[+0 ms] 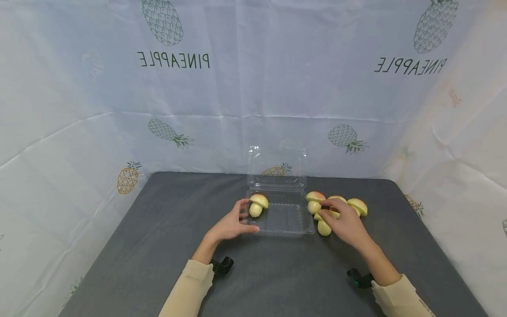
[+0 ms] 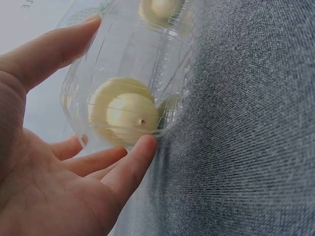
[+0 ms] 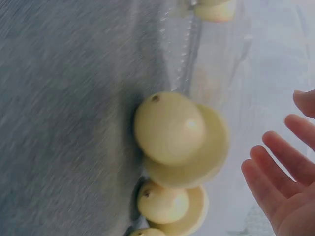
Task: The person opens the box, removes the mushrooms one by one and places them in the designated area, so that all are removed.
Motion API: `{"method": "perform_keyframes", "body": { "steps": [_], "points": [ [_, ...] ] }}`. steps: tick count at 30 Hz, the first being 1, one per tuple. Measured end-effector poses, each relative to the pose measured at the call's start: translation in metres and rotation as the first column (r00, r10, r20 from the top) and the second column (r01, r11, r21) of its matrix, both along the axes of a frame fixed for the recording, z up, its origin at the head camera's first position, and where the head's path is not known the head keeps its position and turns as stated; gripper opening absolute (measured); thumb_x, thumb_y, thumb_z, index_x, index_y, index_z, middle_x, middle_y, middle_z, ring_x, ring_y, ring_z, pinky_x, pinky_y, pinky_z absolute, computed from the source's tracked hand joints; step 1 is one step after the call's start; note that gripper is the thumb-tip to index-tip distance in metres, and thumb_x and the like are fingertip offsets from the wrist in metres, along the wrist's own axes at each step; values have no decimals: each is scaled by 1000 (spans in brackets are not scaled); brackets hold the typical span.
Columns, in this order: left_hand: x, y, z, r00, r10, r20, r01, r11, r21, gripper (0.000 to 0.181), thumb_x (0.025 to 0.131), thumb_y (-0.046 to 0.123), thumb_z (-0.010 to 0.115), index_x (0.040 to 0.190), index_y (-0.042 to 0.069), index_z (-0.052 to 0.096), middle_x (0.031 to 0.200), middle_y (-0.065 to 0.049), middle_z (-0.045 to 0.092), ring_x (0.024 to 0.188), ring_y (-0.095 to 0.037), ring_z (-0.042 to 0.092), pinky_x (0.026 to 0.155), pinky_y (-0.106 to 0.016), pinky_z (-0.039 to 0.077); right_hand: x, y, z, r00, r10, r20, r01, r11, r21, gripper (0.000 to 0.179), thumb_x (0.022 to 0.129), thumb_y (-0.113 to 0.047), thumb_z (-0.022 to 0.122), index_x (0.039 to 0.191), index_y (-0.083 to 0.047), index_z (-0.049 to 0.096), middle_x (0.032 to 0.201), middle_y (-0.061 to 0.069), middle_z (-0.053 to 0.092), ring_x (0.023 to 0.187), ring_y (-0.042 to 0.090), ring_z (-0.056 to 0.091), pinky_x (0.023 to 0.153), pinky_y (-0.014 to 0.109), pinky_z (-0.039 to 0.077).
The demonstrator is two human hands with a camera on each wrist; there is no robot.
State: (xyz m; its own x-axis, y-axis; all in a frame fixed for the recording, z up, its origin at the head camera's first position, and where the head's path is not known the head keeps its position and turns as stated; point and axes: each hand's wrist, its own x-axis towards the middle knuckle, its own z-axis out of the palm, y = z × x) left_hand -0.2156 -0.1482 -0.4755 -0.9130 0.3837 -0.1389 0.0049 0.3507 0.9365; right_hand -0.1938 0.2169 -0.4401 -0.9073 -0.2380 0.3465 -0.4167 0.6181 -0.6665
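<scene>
A clear plastic clamshell container point(image 1: 289, 218) stands with its lid point(image 1: 277, 154) raised at the back. Inside, at its left end, lies a toy mushroom point(image 1: 258, 201) with a yellowish cap and pale stem. My left hand point(image 1: 233, 222) holds the container's left front corner, thumb along the front and fingers at the left side. In the left wrist view the mushroom point(image 2: 132, 113) shows through the plastic wall. My right hand point(image 1: 343, 220) hovers over several more mushrooms point(image 1: 358, 206) right of the container, thumb and fingers apart. The right wrist view shows nothing in its grasp beside the nearest mushroom point(image 3: 170, 128).
The dark grey table point(image 1: 257, 277) runs back to a white curtain point(image 1: 261, 88) printed with pineapples, which also hangs at both sides. One loose mushroom point(image 1: 315, 197) sits close against the container's right edge. Black wrist cameras point(image 1: 223, 265) are worn on both arms.
</scene>
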Motion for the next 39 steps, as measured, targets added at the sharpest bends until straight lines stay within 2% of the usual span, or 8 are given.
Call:
{"method": "perform_keyframes", "body": {
  "steps": [6,14,24,29,33,39],
  "points": [
    [1,0,2,1000,-3,-1,3,1000,-1,102,88,26,83,162,13,15,165,-19,19,143,-42,39,109,-55,44,1,-10,5,1000,5,12,-4,999,-44,31,97,-13,72,123,3,68,118,21,66,108,41,63,93,59,54],
    [1,1,2,1000,-6,3,6,1000,1,104,87,29,84,162,13,15,165,-18,18,143,-41,39,109,-55,44,2,-23,9,999,1,46,2,997,-72,38,98,-17,71,129,4,65,125,20,65,116,40,61,98,57,52],
    [1,0,2,1000,-9,-2,9,1000,12,104,87,29,84,162,13,14,166,-18,17,143,-41,38,110,-55,43,-4,-45,11,999,25,23,-22,993,-113,30,97,-17,73,124,-3,69,123,17,66,116,38,62,99,58,52],
    [0,0,1,1000,-9,-6,9,1000,7,103,87,28,84,162,13,15,165,-19,17,143,-41,38,110,-55,43,-7,-57,13,998,48,42,-43,993,-113,31,97,-17,72,125,-3,69,120,17,65,115,40,61,98,58,52],
    [0,0,2,1000,-11,-7,11,1000,6,103,88,28,83,162,13,14,165,-19,17,143,-41,38,110,-55,43,-10,-67,13,996,60,63,-53,992,-117,33,98,-20,71,127,-4,68,122,15,66,114,39,62,98,55,52],
    [3,1,4,1000,-9,-10,9,1000,4,102,88,26,83,162,12,14,166,-18,17,143,-41,38,110,-55,43,-14,-82,9,996,73,44,-67,989,-131,34,97,-21,73,126,-5,68,124,15,66,115,39,62,98,51,53]
  ]
}}
